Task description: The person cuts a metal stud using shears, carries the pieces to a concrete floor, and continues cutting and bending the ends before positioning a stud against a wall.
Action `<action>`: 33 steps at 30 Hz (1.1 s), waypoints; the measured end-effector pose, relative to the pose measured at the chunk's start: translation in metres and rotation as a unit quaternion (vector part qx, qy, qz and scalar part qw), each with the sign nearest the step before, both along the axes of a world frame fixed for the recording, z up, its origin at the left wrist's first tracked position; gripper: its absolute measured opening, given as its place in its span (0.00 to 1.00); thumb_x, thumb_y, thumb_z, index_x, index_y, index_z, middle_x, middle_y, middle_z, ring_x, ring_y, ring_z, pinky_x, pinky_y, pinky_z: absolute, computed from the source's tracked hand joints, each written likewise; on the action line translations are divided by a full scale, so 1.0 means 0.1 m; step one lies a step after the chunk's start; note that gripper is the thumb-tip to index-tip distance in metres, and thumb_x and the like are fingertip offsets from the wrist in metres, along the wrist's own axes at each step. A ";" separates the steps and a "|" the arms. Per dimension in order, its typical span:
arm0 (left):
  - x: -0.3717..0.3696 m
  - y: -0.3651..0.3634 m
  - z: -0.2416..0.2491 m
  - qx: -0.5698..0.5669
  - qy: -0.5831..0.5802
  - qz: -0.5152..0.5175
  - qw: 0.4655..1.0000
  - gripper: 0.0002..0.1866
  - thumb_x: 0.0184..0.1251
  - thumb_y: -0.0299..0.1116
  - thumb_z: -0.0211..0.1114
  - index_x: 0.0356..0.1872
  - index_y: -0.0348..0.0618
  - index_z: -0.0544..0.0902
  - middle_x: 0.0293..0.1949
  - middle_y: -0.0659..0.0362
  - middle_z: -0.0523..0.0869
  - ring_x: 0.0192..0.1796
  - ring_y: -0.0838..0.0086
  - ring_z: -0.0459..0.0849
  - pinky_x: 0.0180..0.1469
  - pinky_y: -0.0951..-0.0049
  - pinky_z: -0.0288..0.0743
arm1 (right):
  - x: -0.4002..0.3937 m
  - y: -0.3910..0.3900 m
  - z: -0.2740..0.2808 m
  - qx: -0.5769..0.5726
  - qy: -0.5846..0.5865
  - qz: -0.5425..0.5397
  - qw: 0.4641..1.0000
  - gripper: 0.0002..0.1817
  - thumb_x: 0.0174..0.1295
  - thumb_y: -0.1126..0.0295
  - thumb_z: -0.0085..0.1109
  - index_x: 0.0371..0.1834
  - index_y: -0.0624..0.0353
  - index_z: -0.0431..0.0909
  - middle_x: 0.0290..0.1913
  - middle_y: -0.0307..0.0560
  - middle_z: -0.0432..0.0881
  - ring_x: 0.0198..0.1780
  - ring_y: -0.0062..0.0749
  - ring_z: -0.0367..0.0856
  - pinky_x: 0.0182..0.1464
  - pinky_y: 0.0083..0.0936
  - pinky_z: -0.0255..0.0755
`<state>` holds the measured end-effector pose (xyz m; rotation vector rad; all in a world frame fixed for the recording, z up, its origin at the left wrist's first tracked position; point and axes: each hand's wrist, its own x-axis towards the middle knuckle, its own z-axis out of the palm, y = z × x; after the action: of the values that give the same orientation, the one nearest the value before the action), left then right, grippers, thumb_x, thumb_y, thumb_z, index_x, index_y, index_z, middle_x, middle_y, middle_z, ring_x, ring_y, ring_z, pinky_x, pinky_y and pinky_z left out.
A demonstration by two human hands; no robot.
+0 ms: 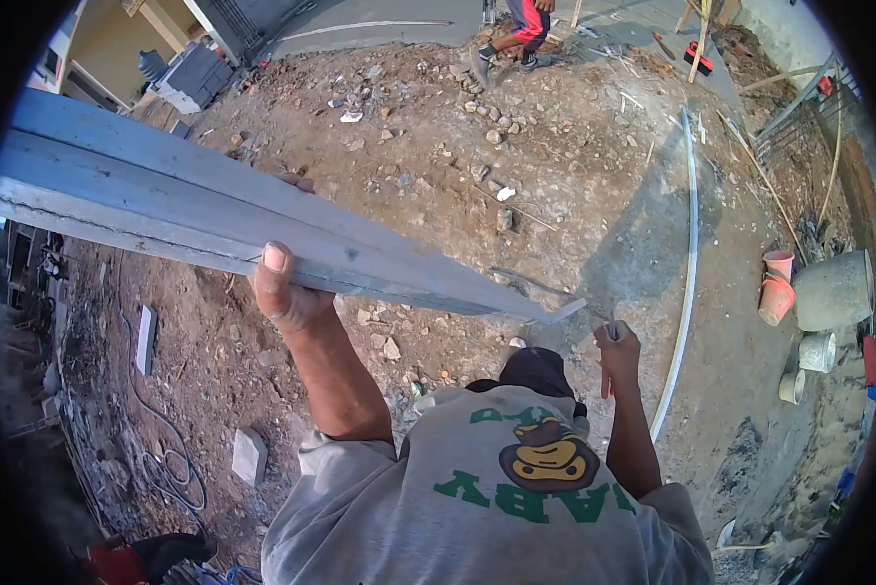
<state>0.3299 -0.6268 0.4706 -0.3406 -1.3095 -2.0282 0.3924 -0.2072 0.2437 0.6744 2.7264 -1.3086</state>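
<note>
A long grey profiled beam (204, 210) runs from the upper left down toward the ground near the middle. My left hand (292, 288) grips it from below, thumb on the near face and fingertips showing over the far edge. A crack or seam line follows its lower side. My right hand (617, 349) is closed around a slim tool with a red handle (606, 382), close to the beam's far end; the tool's working part is too small to make out. My printed grey shirt (408, 507) fills the bottom of the view.
Stony soil surrounds me. A long pale strip (691, 195) lies to the right, near an orange bucket (777, 292) and a grey tub (836, 291). A hose (175, 478) and a pale block (249, 456) lie left. Another person's legs (525, 29) are at the top.
</note>
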 end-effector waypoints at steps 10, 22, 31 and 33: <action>-0.88 -0.49 -0.12 0.086 0.004 0.064 0.994 0.42 0.55 0.51 0.68 0.67 0.37 0.63 0.53 0.43 0.77 0.55 0.54 0.78 0.56 0.57 0.77 | -1.87 -0.65 -0.27 0.055 0.077 0.175 0.980 0.18 0.56 0.58 0.68 0.25 0.61 0.73 0.18 0.43 0.73 0.21 0.26 0.71 0.26 0.30 0.68; -2.61 -1.01 -0.70 0.173 -0.155 0.078 0.969 0.41 0.48 0.53 0.71 0.59 0.32 0.72 0.52 0.45 0.81 0.53 0.59 0.81 0.56 0.60 0.77 | -4.34 -2.78 1.17 -0.119 0.125 0.579 0.797 0.45 0.46 0.36 0.72 0.56 0.64 0.75 0.45 0.57 0.83 0.48 0.50 0.84 0.47 0.37 0.77; -4.63 -2.32 -1.34 0.173 -0.201 -0.035 0.964 0.41 0.47 0.50 0.72 0.60 0.35 0.71 0.52 0.49 0.80 0.55 0.62 0.80 0.58 0.59 0.75 | -5.97 -4.49 0.91 0.035 0.050 0.621 0.781 0.59 0.38 0.40 0.78 0.68 0.68 0.61 0.55 0.66 0.79 0.56 0.56 0.81 0.58 0.42 0.74; -5.09 -2.61 -1.29 0.176 -0.206 -0.102 0.957 0.39 0.49 0.46 0.73 0.61 0.36 0.69 0.51 0.51 0.78 0.55 0.64 0.78 0.58 0.61 0.73 | -6.33 -4.73 0.92 0.044 0.046 0.595 0.801 0.56 0.38 0.42 0.79 0.65 0.68 0.63 0.52 0.65 0.80 0.53 0.56 0.82 0.55 0.42 0.75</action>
<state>-0.1795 -0.8878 0.3418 0.1263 -1.1436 -2.5547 -0.2406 -0.6801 0.3357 -1.0169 2.3628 -0.8210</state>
